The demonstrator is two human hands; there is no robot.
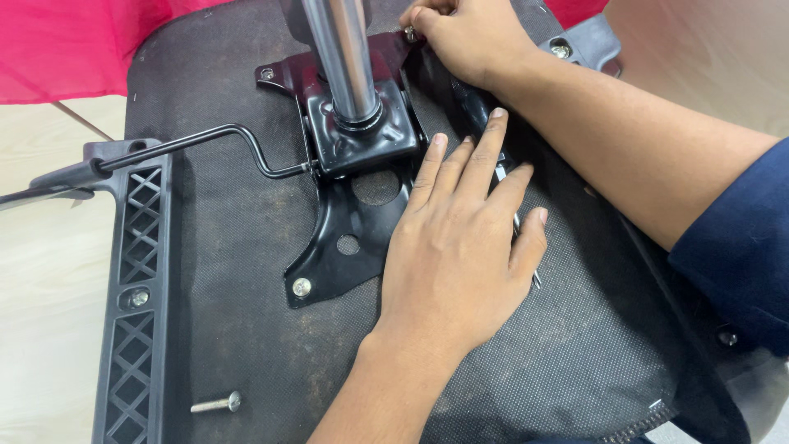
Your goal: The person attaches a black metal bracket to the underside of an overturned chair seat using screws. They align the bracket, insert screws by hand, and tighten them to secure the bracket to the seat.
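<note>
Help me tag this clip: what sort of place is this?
Probably an indoor room or workshop floor: an upturned chair seat with its metal mounting plate lies on pale flooring, a loose bolt nearby.

Left hand [460, 247] lies flat, fingers spread; right hand [464, 37] pinches.

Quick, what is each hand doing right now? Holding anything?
Left hand: open, lying flat on the black metal plate, gripping nothing.
Right hand: fingers pinched on a bolt at the plate's far corner.
</note>
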